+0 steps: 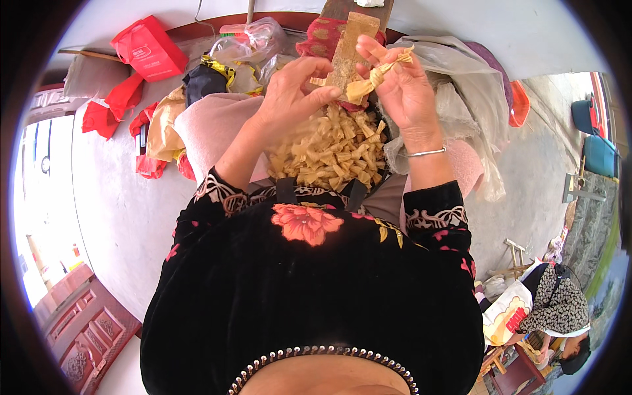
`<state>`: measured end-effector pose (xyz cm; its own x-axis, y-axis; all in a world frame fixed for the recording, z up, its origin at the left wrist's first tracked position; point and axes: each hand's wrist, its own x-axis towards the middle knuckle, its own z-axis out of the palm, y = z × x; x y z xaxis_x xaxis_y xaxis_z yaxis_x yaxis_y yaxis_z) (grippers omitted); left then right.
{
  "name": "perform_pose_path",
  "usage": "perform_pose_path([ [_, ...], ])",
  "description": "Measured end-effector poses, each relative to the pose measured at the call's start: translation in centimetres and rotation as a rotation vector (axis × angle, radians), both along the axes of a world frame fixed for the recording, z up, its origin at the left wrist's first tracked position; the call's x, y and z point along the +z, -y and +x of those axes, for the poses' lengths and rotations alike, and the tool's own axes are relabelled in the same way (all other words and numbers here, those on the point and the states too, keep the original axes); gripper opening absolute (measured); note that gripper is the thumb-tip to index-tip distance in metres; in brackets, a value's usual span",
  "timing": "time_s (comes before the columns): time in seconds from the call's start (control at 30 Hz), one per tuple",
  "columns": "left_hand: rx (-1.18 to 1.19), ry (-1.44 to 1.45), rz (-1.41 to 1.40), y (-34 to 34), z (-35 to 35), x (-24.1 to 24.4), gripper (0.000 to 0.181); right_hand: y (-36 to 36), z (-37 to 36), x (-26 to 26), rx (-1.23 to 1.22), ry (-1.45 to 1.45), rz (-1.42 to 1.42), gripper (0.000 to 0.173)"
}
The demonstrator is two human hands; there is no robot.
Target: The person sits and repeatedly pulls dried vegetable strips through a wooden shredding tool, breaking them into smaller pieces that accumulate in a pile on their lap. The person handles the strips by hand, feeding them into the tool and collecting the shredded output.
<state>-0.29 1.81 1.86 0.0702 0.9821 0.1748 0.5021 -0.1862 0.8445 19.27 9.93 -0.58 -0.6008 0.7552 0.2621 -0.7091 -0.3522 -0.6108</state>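
My right hand (pixel 407 91) holds a knotted yellowish strip (pixel 377 79), perhaps dried plant leaf or food sheet, its twisted tail rising past the fingers. My left hand (pixel 298 89) is to the left of it, thumb and forefinger apart, with nothing clearly held; its inner fingers are partly hidden. Between and behind both hands a worn wooden board (pixel 353 52) slants up from a red cloth with tan spots (pixel 320 37). Under the hands, a heap of similar knotted strips (pixel 331 148) fills a dark-rimmed container on my lap, partly blurred at its left side.
Pink cloth (pixel 217 128) covers my knees. Plastic sheeting (pixel 439 59) lies ahead to the right. Plastic bags (pixel 261 39) and a red carrier bag (pixel 150 49) are ahead to the left. Another person (pixel 558 306) bends over a small table (pixel 518 373) at right.
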Motion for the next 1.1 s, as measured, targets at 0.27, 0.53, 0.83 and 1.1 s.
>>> perform_pose_path([
  [0.27, -0.082, 0.430, -0.355, -1.5, 1.8, -2.0, 0.033, 1.3, -0.6, -0.7, -0.112, 0.425, 0.097, 0.012],
  [0.53, 0.199, -0.191, -0.091, -2.5, 1.6, -0.7, 0.026, 0.1, -0.3, -1.7, -0.259, 0.687, 0.176, 0.006],
  [0.83, 0.247, -0.364, -0.101, -4.0, 0.7, -2.7, 0.026, -0.1, -1.5, -3.0, -0.447, 0.893, 0.318, 0.005],
  [1.1, 0.236, -0.425, -0.150, -4.2, 0.3, -4.0, 0.027, -0.3, -2.2, -4.0, -0.487, 1.122, 0.447, 0.006],
])
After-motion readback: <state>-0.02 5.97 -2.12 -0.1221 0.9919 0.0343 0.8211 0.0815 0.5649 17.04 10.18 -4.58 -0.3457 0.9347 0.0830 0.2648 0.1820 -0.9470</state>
